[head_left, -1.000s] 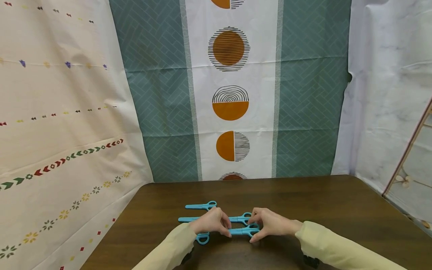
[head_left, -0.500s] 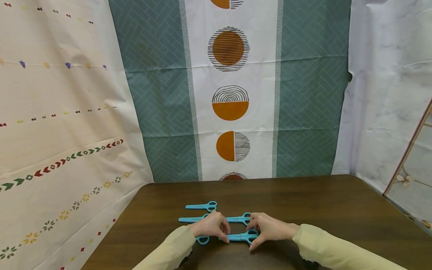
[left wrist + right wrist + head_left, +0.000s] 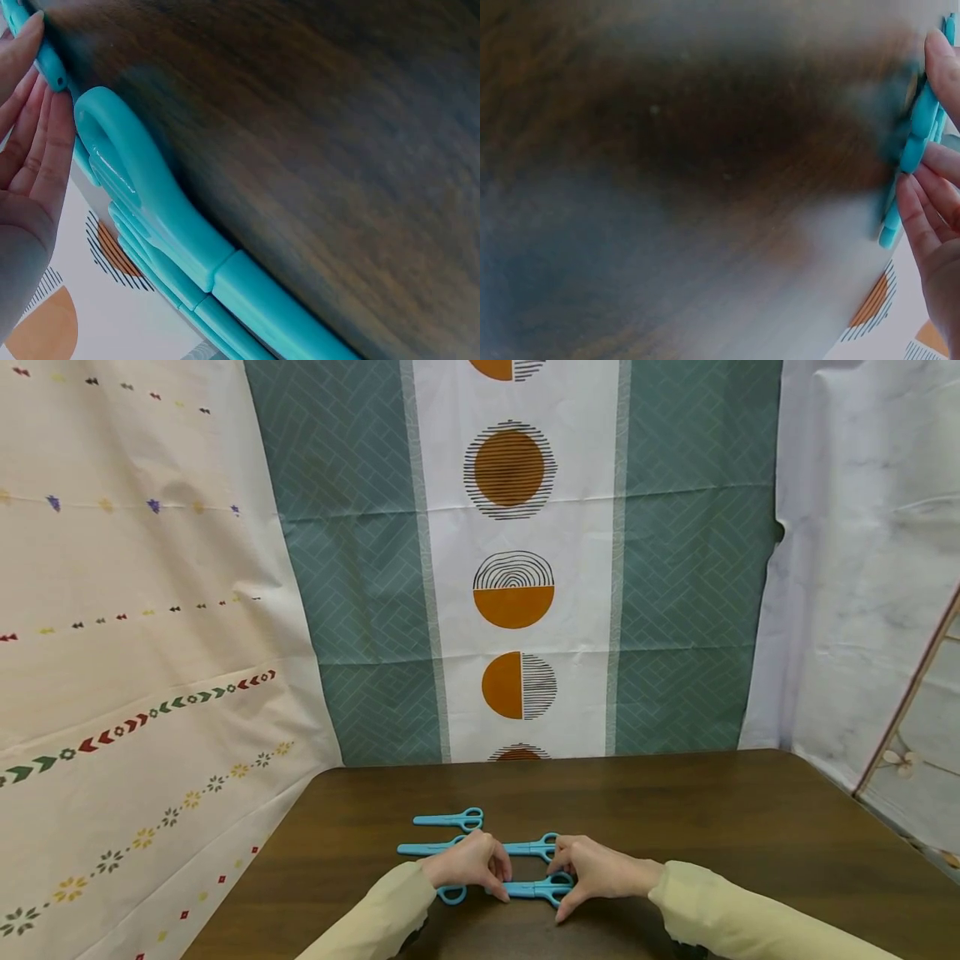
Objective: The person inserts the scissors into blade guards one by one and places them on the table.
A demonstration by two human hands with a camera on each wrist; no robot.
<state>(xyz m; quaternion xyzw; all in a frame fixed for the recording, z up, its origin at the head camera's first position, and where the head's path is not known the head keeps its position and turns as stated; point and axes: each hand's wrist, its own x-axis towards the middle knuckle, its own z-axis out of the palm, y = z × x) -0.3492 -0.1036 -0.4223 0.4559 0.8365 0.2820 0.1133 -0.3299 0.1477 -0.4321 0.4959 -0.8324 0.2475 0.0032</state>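
Nearest the person lies a pair of blue scissors (image 3: 528, 889), blades in a matching cover, handles to the right. My left hand (image 3: 471, 864) pinches the covered blade end between thumb and fingers; in the left wrist view, that tip (image 3: 51, 67) shows at the fingertips. On the handle end, my right hand (image 3: 603, 870) has its thumb on the near side and its fingers on the far side; the right wrist view shows the blue handle (image 3: 924, 112) held between them. Behind my left forearm, other scissors (image 3: 452, 895) are mostly hidden, only a handle loop showing.
Behind the hands, two more blue scissors lie in a row, a left pair (image 3: 423, 848) partly covered by my left hand and a right pair (image 3: 528, 849). Farther back lies another pair (image 3: 448, 819). All rest on a dark wooden table (image 3: 675, 802) before a curtain (image 3: 690, 610).
Both hands have moved the front right scissors a little toward the person, widening the gap to the pair behind. Over the last half second almost nothing has moved.
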